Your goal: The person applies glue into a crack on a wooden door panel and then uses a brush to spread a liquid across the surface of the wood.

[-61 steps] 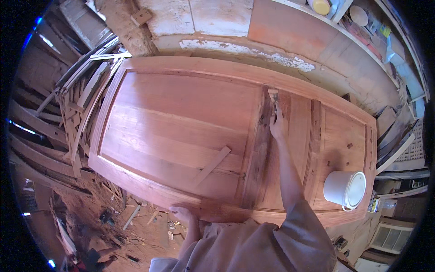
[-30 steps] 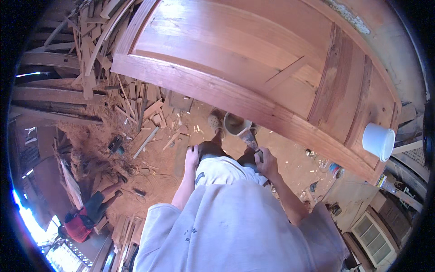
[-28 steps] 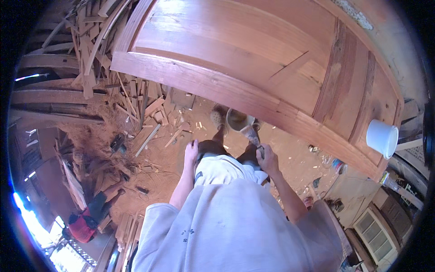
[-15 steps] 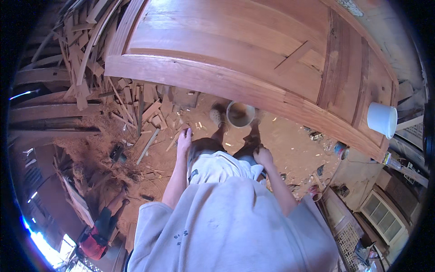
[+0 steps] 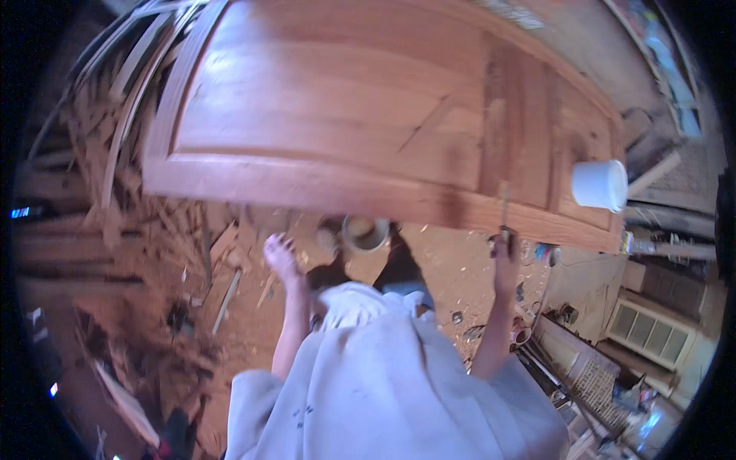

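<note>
My right hand (image 5: 504, 251) is raised at the near edge of a reddish-brown wooden panelled door (image 5: 322, 172). Its fingers are closed round a thin stick-like tool (image 5: 504, 205), dark near the grip, which points up over the door's edge; blur hides its exact kind. My left hand (image 5: 281, 259) hangs in the air short of the door's left part, fingers loosely spread and nothing visible in them. On the right end of the door stands a white plastic tub (image 5: 598, 185).
Between my feet sits a bucket (image 5: 366, 234), partly under the door's edge. Wood offcuts (image 5: 161, 230) pile up at the left. Shavings and scraps litter the brown floor (image 5: 429, 264). A small paned window frame (image 5: 650, 335) leans at the right.
My right hand has gone from beside my thigh up and right to the door's edge, with the thin tool now showing. My left hand has shifted slightly left and lower; the whole view has turned.
</note>
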Demonstrator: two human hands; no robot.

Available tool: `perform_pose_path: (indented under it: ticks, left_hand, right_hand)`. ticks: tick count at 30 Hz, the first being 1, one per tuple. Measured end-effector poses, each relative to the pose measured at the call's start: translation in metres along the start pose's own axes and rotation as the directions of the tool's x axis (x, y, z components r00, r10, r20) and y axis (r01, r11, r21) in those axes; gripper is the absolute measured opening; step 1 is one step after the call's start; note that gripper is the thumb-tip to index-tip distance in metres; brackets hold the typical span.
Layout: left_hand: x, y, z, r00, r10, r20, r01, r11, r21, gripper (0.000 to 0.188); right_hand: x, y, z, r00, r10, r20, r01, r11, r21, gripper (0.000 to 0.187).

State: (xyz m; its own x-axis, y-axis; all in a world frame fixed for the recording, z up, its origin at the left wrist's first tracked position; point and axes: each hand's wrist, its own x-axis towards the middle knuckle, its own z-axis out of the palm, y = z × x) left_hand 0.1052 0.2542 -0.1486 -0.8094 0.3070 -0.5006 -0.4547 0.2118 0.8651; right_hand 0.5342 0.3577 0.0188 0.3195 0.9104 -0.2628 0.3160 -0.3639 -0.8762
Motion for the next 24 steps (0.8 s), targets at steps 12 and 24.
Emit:
perform_pose_path:
  ticks: [12, 24]
  left_hand:
    - [-0.075, 0.059, 0.153, 0.925, 0.380, -0.022, -0.361, 0.894, 0.267, 0.037]
    - [-0.123, -0.046, 0.292, 0.444, 0.811, 0.381, -0.892, 0.359, 0.276, 0.039]
  right_hand:
    - [0.151, 0.075, -0.040, 0.909, -0.348, -0.231, 0.103, 0.722, -0.684, 0.041]
    - [0.298, 0.082, -0.128, 0.869, -0.424, -0.253, 0.267, 0.835, -0.481, 0.048]
